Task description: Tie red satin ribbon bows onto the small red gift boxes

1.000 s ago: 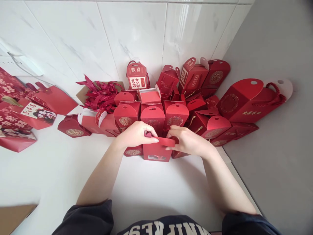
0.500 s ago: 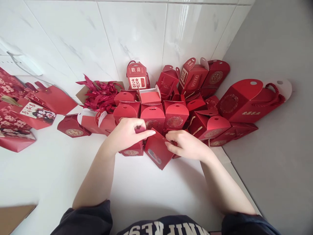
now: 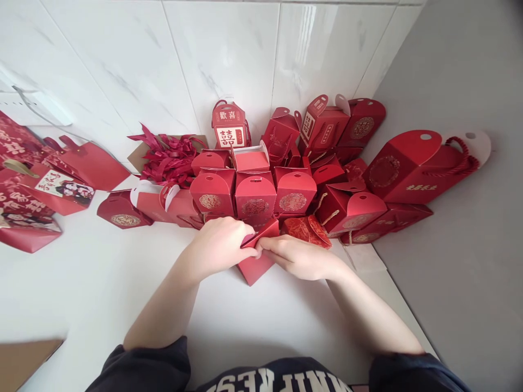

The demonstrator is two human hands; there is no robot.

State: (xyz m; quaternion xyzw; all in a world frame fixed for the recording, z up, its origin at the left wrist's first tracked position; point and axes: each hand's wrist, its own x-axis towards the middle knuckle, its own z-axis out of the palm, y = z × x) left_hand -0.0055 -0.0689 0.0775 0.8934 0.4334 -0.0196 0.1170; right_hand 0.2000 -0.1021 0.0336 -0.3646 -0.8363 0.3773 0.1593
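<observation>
Red card all over this white table (image 3: 122, 294), so let's call the red box (image 3: 254, 270) in hand the middle of the clock. It's just in front of the cluster, between the two hands, looks like it's resting on the table, one corner aimed at 6. Left hand (image 3: 223, 245), at 9, is grasping the top: thumb on the near side, other fingers curled mostly out of sight, my guess is to steady it. Right hand (image 3: 304, 256), at 3, has its fingertips bunched on the top fold, which I read as a pinch, probably to press or guide the card there.

Rest of the layout seems to be about saving room. Medallion boxes (image 3: 295, 188) are packed side by side around 12, a roped box (image 3: 408, 174) is stacked on another at 2, and the ribbons (image 3: 169, 160) sit in a cardboard box (image 3: 138, 158) at 11, likely so they don't scatter.

Compared with a second ago: the box had its flat front and clear window square to the person; now it's twisted, and no window shows. The hands have closed in until they nearly meet, and a patterned box (image 3: 304, 228) at 2 is much less hidden behind the right one. Background boxes look unmoved.
</observation>
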